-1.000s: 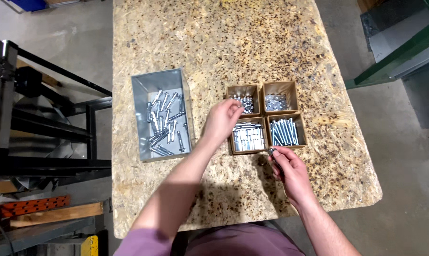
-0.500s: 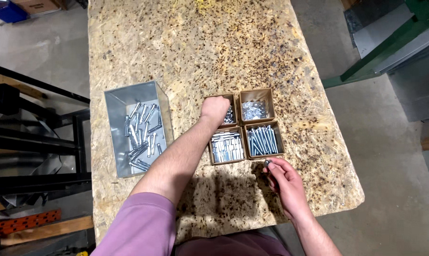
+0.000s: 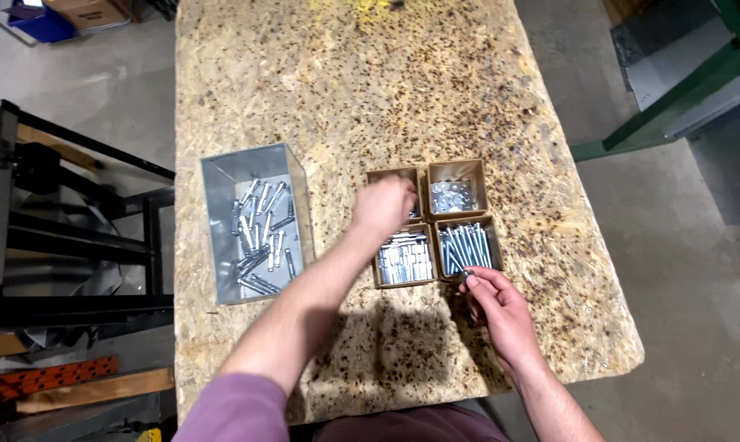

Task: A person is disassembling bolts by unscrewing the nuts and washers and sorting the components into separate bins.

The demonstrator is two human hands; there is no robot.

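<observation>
Hidden or unclear: the left hand point(image 3: 384, 205) covers most of the far-left cardboard box point(image 3: 396, 192), so its contents cannot be seen; the hand is blurred, and whether its grip is clenched on anything cannot be told.
Cut off: both forearms run out of the bottom edge; a purple sleeve point(image 3: 235, 409) covers the left upper arm.
Grey metal bin point(image 3: 254, 225): stands on the left part of the desk point(image 3: 345, 82), well apart from the boxes, holding a loose heap of silver bolts.
Near-left box point(image 3: 404, 259): short silver pieces laid side by side, just below the left hand.
Far-right box point(image 3: 457, 188): small shiny round parts, too small to tell apart.
Near-right box point(image 3: 467, 245): long silver bolts lying in parallel.
Right hand point(image 3: 501, 309): at the near edge of the near-right box, fingertips pinched on a small metal piece point(image 3: 465, 277), whose shape is hard to make out.
Desk: speckled chipboard top.
</observation>
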